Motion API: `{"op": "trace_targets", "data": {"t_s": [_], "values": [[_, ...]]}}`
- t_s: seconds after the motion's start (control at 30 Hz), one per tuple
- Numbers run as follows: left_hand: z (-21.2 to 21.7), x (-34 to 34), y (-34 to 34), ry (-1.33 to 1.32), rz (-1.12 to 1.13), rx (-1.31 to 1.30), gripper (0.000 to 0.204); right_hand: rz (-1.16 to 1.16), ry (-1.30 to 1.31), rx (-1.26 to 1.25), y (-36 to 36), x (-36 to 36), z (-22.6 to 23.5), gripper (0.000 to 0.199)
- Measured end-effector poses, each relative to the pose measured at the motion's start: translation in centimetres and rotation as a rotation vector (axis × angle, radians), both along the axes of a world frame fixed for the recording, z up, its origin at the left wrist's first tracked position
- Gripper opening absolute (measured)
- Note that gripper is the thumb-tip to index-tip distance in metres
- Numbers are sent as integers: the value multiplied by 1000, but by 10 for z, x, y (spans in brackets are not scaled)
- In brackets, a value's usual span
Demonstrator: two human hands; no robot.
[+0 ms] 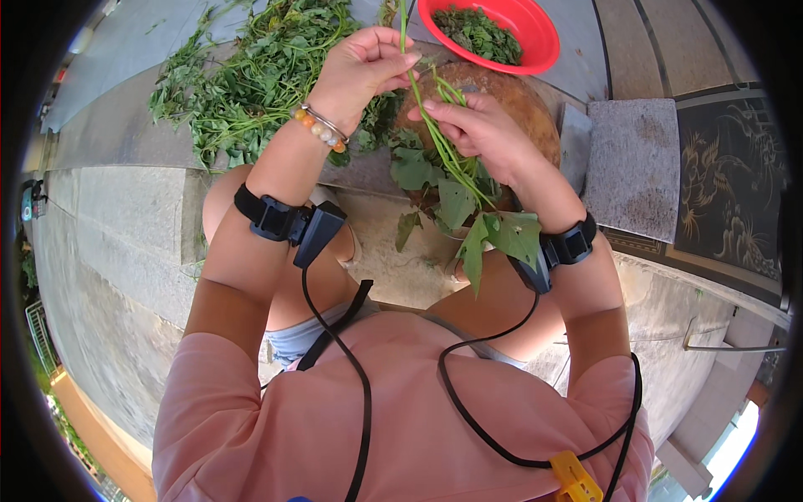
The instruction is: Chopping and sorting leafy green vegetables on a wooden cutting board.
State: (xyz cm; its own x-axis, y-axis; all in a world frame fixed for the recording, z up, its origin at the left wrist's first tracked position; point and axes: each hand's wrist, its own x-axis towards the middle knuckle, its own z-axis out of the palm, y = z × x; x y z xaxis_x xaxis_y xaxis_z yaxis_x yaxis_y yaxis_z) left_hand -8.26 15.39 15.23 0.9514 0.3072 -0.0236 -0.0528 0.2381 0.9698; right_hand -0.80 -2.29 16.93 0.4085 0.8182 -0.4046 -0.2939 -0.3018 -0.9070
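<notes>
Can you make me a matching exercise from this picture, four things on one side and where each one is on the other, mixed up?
Things:
1. red bowl
2. pile of leafy greens
3. leafy green stem
4. bead bracelet

Places:
A. on the left wrist
B. held between left hand and right hand
C. top of the picture, holding picked leaves
D. heaped on the stone ledge at upper left

Pairs: 1-C, 2-D, 3-B, 4-A

The left hand (pixel 361 69) pinches a long green stem (pixel 443 146) near its upper part, fingers closed on it; the right hand (pixel 477 125) grips the same stem lower down, where broad leaves (pixel 502 234) hang toward the person's lap. A heap of leafy greens (pixel 251 75) lies on the stone ledge (pixel 125 134) beside the left hand; a red bowl (pixel 535 46) holding picked leaves sits just beyond the right hand, above a brown rounded block (pixel 527 105).
</notes>
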Motion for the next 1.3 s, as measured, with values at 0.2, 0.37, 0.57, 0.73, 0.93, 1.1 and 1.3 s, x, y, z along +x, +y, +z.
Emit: {"op": "trace_targets", "data": {"t_s": [0.2,0.37,0.57,0.73,0.93,1.1,1.3], "values": [[3,1,-2,44,61,32,15,2,-102,-27,-2,3,-2,30],[-3,0,1,77,33,-59,12,21,-591,25,1,4,-17,26],[-7,0,3,-14,-67,-212,7,-184,-798,-28,4,13,-26,28],[4,-1,-15,-96,-103,-165,7,-640,-290,-55,3,47,-31,23],[25,-20,66,-194,237,-243,9,-524,-15,110,-28,60,18,20],[93,-86,127,-278,801,-435,18,97,191,192,-47,52,38,22],[55,-234,258,-155,1040,-1003,72,118,306,36,-31,14,-2,24]]}}
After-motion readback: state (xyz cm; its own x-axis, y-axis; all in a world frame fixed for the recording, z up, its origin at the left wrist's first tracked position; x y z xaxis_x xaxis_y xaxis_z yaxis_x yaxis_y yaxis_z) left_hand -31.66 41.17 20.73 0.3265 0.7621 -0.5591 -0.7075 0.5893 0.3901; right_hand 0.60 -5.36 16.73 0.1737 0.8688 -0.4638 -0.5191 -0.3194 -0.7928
